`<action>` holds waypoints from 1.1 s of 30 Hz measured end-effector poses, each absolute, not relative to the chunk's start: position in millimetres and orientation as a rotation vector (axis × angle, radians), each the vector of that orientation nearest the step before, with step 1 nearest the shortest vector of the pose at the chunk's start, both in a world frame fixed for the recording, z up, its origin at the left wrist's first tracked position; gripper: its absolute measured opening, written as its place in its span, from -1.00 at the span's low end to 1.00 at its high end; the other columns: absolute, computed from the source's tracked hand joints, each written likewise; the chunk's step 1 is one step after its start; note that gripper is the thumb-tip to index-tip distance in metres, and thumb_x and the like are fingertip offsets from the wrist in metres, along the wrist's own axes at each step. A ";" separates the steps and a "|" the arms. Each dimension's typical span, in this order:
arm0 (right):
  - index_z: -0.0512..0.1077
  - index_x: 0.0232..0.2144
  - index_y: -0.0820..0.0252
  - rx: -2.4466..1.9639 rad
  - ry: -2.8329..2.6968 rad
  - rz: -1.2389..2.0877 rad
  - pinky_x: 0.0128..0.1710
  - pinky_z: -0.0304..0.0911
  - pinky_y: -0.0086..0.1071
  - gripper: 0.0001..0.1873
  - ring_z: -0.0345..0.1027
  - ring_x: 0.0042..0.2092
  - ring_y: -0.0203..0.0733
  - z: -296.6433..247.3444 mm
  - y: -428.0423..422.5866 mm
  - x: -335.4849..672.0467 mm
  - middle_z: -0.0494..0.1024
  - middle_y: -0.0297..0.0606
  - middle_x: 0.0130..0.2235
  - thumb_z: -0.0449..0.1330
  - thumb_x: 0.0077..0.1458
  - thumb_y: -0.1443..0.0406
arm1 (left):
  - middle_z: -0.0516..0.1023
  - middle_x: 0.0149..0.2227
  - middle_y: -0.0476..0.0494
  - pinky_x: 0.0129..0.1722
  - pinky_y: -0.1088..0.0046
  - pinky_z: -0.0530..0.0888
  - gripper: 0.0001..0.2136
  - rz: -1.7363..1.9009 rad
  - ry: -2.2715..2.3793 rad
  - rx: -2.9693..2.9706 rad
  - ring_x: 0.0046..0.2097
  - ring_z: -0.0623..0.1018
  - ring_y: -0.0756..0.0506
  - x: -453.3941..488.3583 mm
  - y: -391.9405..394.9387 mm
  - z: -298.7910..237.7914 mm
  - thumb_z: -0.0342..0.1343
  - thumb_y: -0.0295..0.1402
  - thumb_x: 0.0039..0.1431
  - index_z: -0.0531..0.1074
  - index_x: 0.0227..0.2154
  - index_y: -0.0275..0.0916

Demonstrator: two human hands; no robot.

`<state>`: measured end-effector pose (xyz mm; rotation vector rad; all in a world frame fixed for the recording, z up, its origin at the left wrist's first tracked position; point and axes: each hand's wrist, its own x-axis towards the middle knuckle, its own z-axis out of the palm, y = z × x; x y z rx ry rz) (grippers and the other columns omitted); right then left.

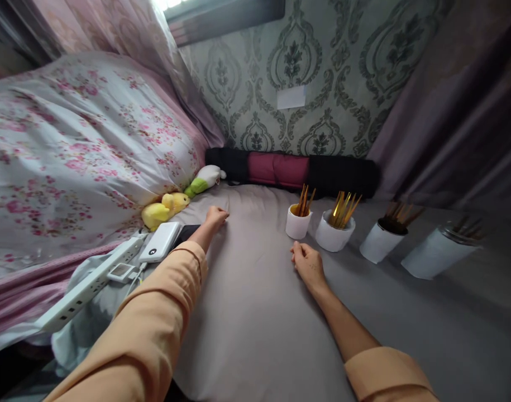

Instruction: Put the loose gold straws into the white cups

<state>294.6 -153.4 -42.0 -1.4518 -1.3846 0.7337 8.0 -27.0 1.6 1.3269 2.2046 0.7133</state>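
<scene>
My left hand (215, 216) rests on the grey sheet (255, 312) with its fingers curled in a loose fist, beside a white power bank (160, 242) and a dark phone (187, 232). My right hand (307, 263) lies on the sheet with fingers curled under, just below a small white cup (297, 223) holding several brown sticks. Whether either fist holds anything is hidden. A second white cup (334, 233) with golden sticks stands to the right of the first. Both arms wear orange sleeves.
Two more white cups (379, 241) (433, 253) with sticks stand further right. A white power strip (87, 285), yellow plush toy (163, 209) and floral quilt (83, 151) lie at the left. A black and maroon bolster (292, 170) runs along the patterned wall.
</scene>
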 end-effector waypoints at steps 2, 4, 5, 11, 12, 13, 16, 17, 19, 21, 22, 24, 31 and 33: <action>0.39 -0.53 0.23 -1.452 -1.392 0.734 -0.62 0.06 -0.47 -0.50 0.19 -0.63 -0.33 -41.7 -153.6 294.7 0.38 -0.32 -0.64 -0.08 0.07 -0.03 | 0.46 -0.53 -0.14 -0.46 0.53 0.35 -0.85 0.706 2.232 1.347 -0.46 0.46 -0.02 3.9 -22.1 -0.2 0.12 -0.40 -0.05 0.44 -0.37 -0.33; 0.39 -0.53 0.23 -1.458 -1.391 0.737 -0.62 0.06 -0.48 -0.50 0.19 -0.64 -0.33 -41.0 -154.1 294.7 0.37 -0.32 -0.63 -0.08 0.08 -0.02 | 0.45 -0.54 -0.14 -0.44 0.51 0.35 -0.86 0.699 2.257 1.375 -0.43 0.47 -0.05 1.2 -18.5 -1.7 0.13 -0.41 -0.06 0.45 -0.38 -0.32; 0.39 -0.53 0.23 -1.461 -1.388 0.739 -0.63 0.05 -0.48 -0.51 0.18 -0.64 -0.34 -40.5 -154.4 294.7 0.37 -0.32 -0.64 -0.08 0.08 -0.02 | 0.45 -0.54 -0.15 -0.42 0.50 0.35 -0.86 0.693 2.268 1.393 -0.41 0.48 -0.06 0.4 -17.2 -2.4 0.13 -0.41 -0.07 0.46 -0.39 -0.32; 0.39 -0.53 0.22 -1.453 -1.390 0.742 -0.62 0.06 -0.47 -0.51 0.19 -0.63 -0.32 -39.9 -154.4 294.1 0.38 -0.31 -0.64 -0.08 0.07 -0.02 | 0.48 -0.48 -0.18 -0.34 0.47 0.35 -0.88 0.641 2.310 1.520 -0.28 0.49 -0.12 -1.0 -11.5 -5.3 0.14 -0.42 -0.10 0.46 -0.43 -0.30; 0.39 -0.54 0.22 -1.456 -1.388 0.742 -0.62 0.06 -0.47 -0.51 0.20 -0.63 -0.32 -40.1 -154.2 294.1 0.38 -0.31 -0.64 -0.08 0.07 -0.02 | 0.49 -0.47 -0.19 -0.33 0.47 0.34 -0.89 0.627 2.312 1.539 -0.27 0.49 -0.12 -1.0 -10.7 -5.3 0.14 -0.42 -0.10 0.46 -0.44 -0.29; 0.39 -0.54 0.22 -1.460 -1.385 0.743 -0.62 0.06 -0.47 -0.52 0.20 -0.63 -0.31 -40.2 -154.0 294.1 0.38 -0.31 -0.64 -0.08 0.07 -0.02 | 0.49 -0.47 -0.19 -0.33 0.47 0.34 -0.89 0.611 2.314 1.556 -0.26 0.49 -0.13 -1.0 -10.1 -5.2 0.14 -0.41 -0.11 0.46 -0.45 -0.29; 0.39 -0.54 0.21 -1.472 -1.378 0.747 -0.62 0.06 -0.47 -0.52 0.20 -0.63 -0.31 -40.5 -153.9 294.1 0.38 -0.31 -0.64 -0.08 0.08 -0.01 | 0.49 -0.46 -0.22 -0.32 0.45 0.34 -0.91 0.566 2.321 1.596 -0.25 0.48 -0.15 -0.2 -9.2 -4.3 0.14 -0.41 -0.13 0.45 -0.48 -0.30; 0.39 -0.53 0.21 -1.473 -1.381 0.745 -0.62 0.06 -0.47 -0.53 0.20 -0.63 -0.32 -40.5 -154.0 294.1 0.38 -0.32 -0.64 -0.09 0.08 0.00 | 0.49 -0.46 -0.22 -0.32 0.45 0.34 -0.92 0.555 2.320 1.608 -0.26 0.48 -0.15 0.2 -9.3 -3.9 0.13 -0.41 -0.13 0.45 -0.49 -0.30; 0.39 -0.53 0.21 -1.477 -1.385 0.738 -0.62 0.05 -0.48 -0.53 0.20 -0.63 -0.32 -40.6 -154.3 294.0 0.38 -0.32 -0.64 -0.09 0.09 0.01 | 0.49 -0.48 -0.21 -0.32 0.46 0.34 -0.93 0.539 2.314 1.632 -0.27 0.48 -0.14 1.3 -9.6 -3.3 0.12 -0.42 -0.12 0.44 -0.51 -0.30; 0.39 -0.53 0.21 -1.479 -1.388 0.732 -0.62 0.04 -0.48 -0.53 0.19 -0.63 -0.33 -40.8 -154.4 294.0 0.39 -0.31 -0.63 -0.09 0.10 0.01 | 0.48 -0.49 -0.20 -0.32 0.47 0.33 -0.95 0.529 2.306 1.653 -0.27 0.48 -0.13 2.4 -9.6 -3.2 0.10 -0.44 -0.11 0.43 -0.52 -0.29; 0.39 -0.54 0.22 -1.478 -1.388 0.730 -0.63 0.04 -0.48 -0.53 0.19 -0.64 -0.33 -41.0 -154.4 294.1 0.39 -0.31 -0.63 -0.10 0.10 0.01 | 0.48 -0.49 -0.20 -0.32 0.47 0.33 -0.95 0.525 2.304 1.660 -0.27 0.48 -0.13 2.9 -9.4 -3.4 0.10 -0.46 -0.11 0.43 -0.52 -0.29; 0.39 -0.54 0.22 -1.471 -1.389 0.728 -0.63 0.04 -0.48 -0.52 0.19 -0.64 -0.33 -41.4 -154.4 294.1 0.39 -0.30 -0.63 -0.10 0.10 0.01 | 0.48 -0.50 -0.19 -0.32 0.47 0.33 -0.94 0.518 2.302 1.664 -0.26 0.48 -0.14 3.8 -8.4 -4.1 0.09 -0.48 -0.12 0.43 -0.51 -0.29; 0.39 -0.53 0.21 -1.478 -1.381 0.734 -0.63 0.04 -0.49 -0.52 0.20 -0.63 -0.33 -42.2 -154.8 294.4 0.40 -0.30 -0.63 -0.10 0.09 0.00 | 0.44 -0.58 -0.14 -0.31 0.46 0.33 -0.93 0.519 2.284 1.618 -0.31 0.48 -0.13 7.3 -7.1 -5.5 0.09 -0.52 -0.17 0.43 -0.54 -0.29; 0.39 -0.53 0.22 -1.482 -1.383 0.731 -0.63 0.03 -0.49 -0.52 0.20 -0.63 -0.33 -42.2 -154.5 294.3 0.39 -0.30 -0.63 -0.10 0.10 0.01 | 0.43 -0.60 -0.14 -0.31 0.45 0.33 -0.94 0.534 2.270 1.590 -0.32 0.48 -0.13 8.2 -7.9 -5.5 0.10 -0.53 -0.18 0.42 -0.57 -0.29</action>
